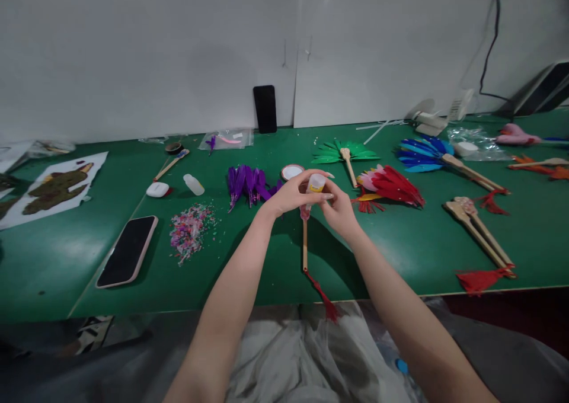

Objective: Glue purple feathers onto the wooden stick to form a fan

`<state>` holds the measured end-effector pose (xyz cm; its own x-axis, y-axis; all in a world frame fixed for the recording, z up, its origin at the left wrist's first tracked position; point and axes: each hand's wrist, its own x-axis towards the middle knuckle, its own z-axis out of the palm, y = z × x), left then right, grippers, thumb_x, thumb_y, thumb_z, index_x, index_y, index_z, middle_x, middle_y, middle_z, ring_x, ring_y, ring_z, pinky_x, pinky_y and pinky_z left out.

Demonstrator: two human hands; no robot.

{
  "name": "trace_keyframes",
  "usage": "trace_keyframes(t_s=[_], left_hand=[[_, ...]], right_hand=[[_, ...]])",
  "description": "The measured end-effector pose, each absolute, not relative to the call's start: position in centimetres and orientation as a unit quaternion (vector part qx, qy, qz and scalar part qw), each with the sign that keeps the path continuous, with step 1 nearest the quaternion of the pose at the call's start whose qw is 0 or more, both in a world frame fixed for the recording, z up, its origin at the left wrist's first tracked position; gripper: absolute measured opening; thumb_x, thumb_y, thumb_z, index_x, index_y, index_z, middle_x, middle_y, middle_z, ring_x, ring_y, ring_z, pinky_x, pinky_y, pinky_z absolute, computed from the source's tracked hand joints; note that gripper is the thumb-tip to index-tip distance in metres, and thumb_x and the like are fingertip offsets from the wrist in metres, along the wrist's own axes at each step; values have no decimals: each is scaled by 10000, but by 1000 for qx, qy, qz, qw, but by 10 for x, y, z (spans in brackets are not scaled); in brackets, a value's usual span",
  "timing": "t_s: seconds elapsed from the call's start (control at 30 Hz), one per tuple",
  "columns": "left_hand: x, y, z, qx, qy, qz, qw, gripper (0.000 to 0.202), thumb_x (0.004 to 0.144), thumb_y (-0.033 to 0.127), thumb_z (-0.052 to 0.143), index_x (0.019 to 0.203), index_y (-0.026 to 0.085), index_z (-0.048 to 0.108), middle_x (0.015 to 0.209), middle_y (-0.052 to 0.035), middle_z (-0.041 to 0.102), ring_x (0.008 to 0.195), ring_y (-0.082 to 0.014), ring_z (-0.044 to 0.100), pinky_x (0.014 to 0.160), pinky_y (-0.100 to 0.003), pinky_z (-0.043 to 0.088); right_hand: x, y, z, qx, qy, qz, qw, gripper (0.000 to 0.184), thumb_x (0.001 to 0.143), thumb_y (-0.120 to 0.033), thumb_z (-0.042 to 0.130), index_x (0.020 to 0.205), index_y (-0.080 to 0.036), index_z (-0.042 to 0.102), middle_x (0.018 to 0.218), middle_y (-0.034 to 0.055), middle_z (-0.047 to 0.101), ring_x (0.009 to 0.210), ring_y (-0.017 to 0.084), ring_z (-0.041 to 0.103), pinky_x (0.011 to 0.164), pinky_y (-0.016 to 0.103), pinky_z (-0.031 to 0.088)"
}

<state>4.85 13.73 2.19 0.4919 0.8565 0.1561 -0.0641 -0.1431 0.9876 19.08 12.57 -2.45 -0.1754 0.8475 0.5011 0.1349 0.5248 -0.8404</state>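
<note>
My left hand (291, 194) and my right hand (340, 210) meet over the middle of the green table (400, 255). Both are closed round a small glue bottle (316, 183) with a yellow band, held tip down. Under it lies a wooden fan handle (304, 246) with a pink head and a red tassel (324, 301) hanging over the front edge. A bunch of purple feathers (246, 184) and a round white lid (292, 171) lie just beyond my left hand.
A phone (128, 250) in a pink case lies front left beside a heap of coloured sequins (190, 230). Finished feather fans in green (344, 152), red (391, 185) and blue (422, 153) lie right. More wooden handles (480, 232) sit far right. Another phone (265, 108) leans on the wall.
</note>
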Motion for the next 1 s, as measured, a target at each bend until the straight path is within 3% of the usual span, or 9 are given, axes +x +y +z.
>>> trace_keyframes(t_s=[0.3, 0.53, 1.0], left_hand=[[51, 139, 14, 697, 313, 389, 514, 475, 723, 408, 640, 1159, 250, 534, 907, -38, 598, 804, -171, 603, 694, -290, 503], [50, 143, 8, 717, 299, 404, 482, 438, 740, 398, 625, 1131, 216, 550, 988, -52, 591, 864, -162, 567, 746, -280, 466], [52, 141, 13, 708, 282, 414, 499, 396, 737, 362, 636, 1094, 204, 568, 944, -41, 588, 847, -151, 564, 745, -283, 463]], right_hand=[[188, 126, -26, -338, -665, 345, 569, 373, 804, -416, 560, 1115, -210, 567, 1033, 80, 646, 943, 222, 614, 847, 369, 481], [187, 127, -28, -340, -653, 362, 572, 388, 793, -421, 576, 1114, -203, 569, 1020, 80, 653, 930, 217, 623, 844, 373, 485], [185, 124, -23, -355, -637, 357, 584, 354, 768, -407, 605, 1054, -199, 619, 953, 64, 685, 844, 217, 654, 776, 355, 519]])
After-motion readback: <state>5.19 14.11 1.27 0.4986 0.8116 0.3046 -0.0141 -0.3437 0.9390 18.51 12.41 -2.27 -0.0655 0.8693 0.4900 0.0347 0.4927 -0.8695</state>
